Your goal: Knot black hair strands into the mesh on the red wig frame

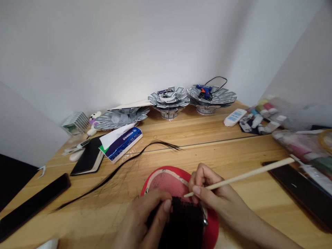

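Observation:
In front of me lies a rounded red form (158, 172), covered by a pink mesh panel (166, 183) with a beige band and silver pins along its rim. Dark, dense black hair (184, 224) covers the near part of the mesh. My left hand (147, 216) pinches some of this hair at its upper left edge; its fingertips are partly hidden. Between the thumb and fingers of my right hand (210, 188) is a pale, slim wooden stick (249, 173), slanting up to the right. Its tip is at the mesh, just by the hair's edge.
A long loose hair strand (121, 165) curves across the wooden table. Left are a blue box (124, 143), a black notebook (86, 157) and a dark bar (36, 205). Behind stand bowls of folded paper (169, 112), one with a blue glue gun (203, 90). A dark phone (298, 193) lies right.

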The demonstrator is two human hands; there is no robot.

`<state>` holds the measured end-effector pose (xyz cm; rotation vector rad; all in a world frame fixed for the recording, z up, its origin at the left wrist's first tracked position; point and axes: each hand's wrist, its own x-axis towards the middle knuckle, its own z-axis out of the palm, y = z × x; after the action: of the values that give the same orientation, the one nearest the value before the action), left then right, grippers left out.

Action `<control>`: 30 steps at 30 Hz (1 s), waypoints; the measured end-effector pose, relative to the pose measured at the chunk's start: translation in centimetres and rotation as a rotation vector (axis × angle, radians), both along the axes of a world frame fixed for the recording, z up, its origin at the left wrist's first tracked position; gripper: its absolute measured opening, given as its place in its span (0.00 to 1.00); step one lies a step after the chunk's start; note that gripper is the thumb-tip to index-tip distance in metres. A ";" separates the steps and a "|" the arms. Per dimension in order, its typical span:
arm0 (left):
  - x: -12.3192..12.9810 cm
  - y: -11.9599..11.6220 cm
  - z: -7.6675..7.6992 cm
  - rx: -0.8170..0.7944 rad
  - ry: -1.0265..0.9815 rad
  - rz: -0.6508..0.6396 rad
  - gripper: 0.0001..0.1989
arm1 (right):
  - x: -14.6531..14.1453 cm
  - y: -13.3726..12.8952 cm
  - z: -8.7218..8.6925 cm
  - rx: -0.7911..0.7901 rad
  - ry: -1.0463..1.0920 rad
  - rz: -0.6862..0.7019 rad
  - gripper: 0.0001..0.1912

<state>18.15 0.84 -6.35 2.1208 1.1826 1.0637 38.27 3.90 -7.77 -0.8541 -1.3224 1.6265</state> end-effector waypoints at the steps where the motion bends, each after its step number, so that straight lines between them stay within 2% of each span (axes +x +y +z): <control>1: 0.0 0.0 0.2 -0.101 0.048 0.001 0.16 | 0.0 0.0 0.0 -0.002 -0.006 0.000 0.20; 4: 0.1 0.1 1.1 -0.303 0.250 0.004 0.17 | 0.2 0.0 -0.3 -0.004 -0.034 0.008 0.20; 9: 0.5 0.5 2.5 -0.365 0.535 0.010 0.15 | 0.3 0.0 -0.8 -0.017 -0.053 0.015 0.22; 16: 0.9 0.6 3.2 -0.377 0.806 0.048 0.14 | 0.0 0.2 -0.6 -0.029 -0.061 -0.004 0.24; 25: 2.0 0.9 5.4 -0.438 1.040 -0.061 0.14 | -0.1 0.2 -1.2 -0.086 0.005 -0.003 0.21; 30: 2.1 0.7 5.2 -0.299 1.174 -0.153 0.14 | -0.4 0.4 -0.9 -0.125 0.035 -0.012 0.24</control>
<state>20.26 1.54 -1.12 2.5088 1.4430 -0.5536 37.90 4.31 -8.64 -0.9018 -1.1992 1.7218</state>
